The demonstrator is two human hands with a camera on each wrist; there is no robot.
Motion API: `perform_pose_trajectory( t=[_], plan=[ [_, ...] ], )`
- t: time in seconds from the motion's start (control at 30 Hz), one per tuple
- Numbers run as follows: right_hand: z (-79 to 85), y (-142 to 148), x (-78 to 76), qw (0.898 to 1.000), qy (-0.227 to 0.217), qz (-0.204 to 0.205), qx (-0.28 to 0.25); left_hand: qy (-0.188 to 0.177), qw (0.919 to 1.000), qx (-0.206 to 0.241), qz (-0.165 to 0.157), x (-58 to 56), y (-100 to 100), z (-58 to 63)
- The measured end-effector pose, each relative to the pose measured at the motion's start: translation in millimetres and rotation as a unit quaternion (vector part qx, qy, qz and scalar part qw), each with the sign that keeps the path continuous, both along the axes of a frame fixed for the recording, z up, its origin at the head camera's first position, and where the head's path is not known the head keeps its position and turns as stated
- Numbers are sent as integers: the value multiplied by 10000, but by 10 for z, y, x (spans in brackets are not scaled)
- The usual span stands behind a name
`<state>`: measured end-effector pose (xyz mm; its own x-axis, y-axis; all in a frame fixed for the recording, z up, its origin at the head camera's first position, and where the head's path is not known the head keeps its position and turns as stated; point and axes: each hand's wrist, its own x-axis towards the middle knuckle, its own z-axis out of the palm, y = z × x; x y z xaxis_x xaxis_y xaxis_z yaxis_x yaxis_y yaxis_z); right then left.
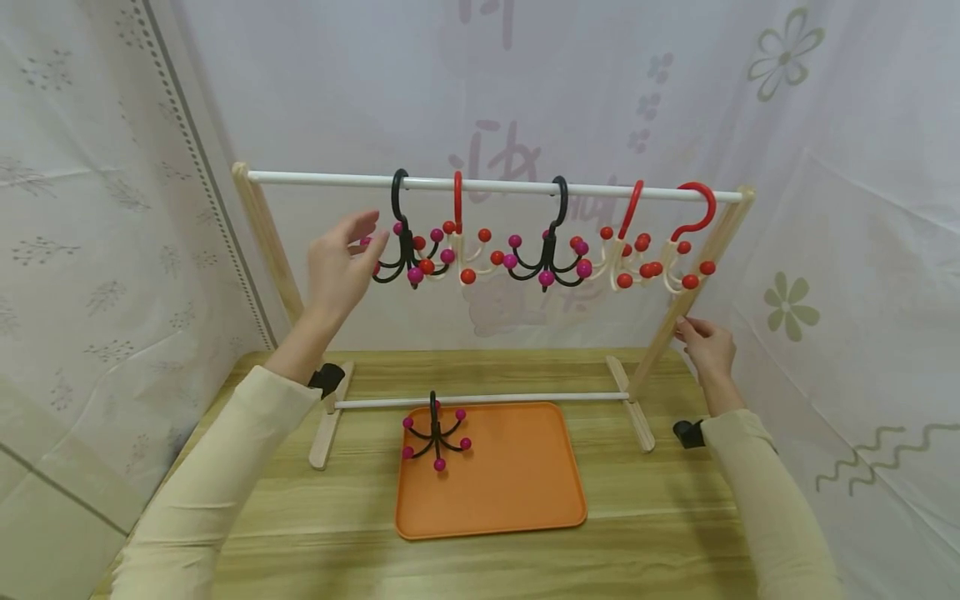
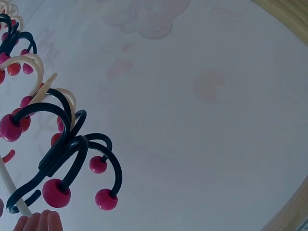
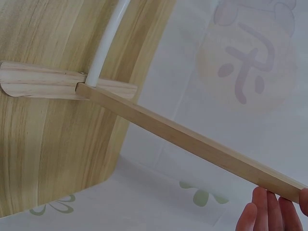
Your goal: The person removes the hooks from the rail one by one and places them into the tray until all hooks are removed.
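My left hand (image 1: pixel 341 267) is raised beside the leftmost black multi-arm hook (image 1: pixel 406 242), its fingers loosely bent with nothing between them. In the left wrist view that black hook (image 2: pixel 60 154) with magenta ball tips hangs from the white rod just above my fingertips (image 2: pixel 43 222). My right hand (image 1: pixel 708 350) pinches the right wooden post (image 1: pixel 663 333) of the rack, thumb on one side and fingers (image 3: pixel 274 209) on the other. Further along the white top rod (image 1: pixel 502 187) hang another black hook (image 1: pixel 549 250) and several cream hooks with red hangers and red balls.
On the wooden table (image 1: pixel 300 517) an orange tray (image 1: pixel 517 475) lies in front of the rack's lower white bar (image 1: pixel 525 397). One black hook (image 1: pixel 436 433) with magenta balls stands at the tray's back left. A patterned white curtain (image 1: pixel 600 67) surrounds the table.
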<state>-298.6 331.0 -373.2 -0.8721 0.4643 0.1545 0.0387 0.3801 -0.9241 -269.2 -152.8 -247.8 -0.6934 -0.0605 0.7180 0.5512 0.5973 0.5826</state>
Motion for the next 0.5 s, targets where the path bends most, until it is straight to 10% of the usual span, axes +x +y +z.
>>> perform_pose_trajectory(
  t=[0.5],
  plan=[
    [-4,13,-24,9999,-111,18,-9,-456,9988,160,-24,-164,196,182]
  ],
)
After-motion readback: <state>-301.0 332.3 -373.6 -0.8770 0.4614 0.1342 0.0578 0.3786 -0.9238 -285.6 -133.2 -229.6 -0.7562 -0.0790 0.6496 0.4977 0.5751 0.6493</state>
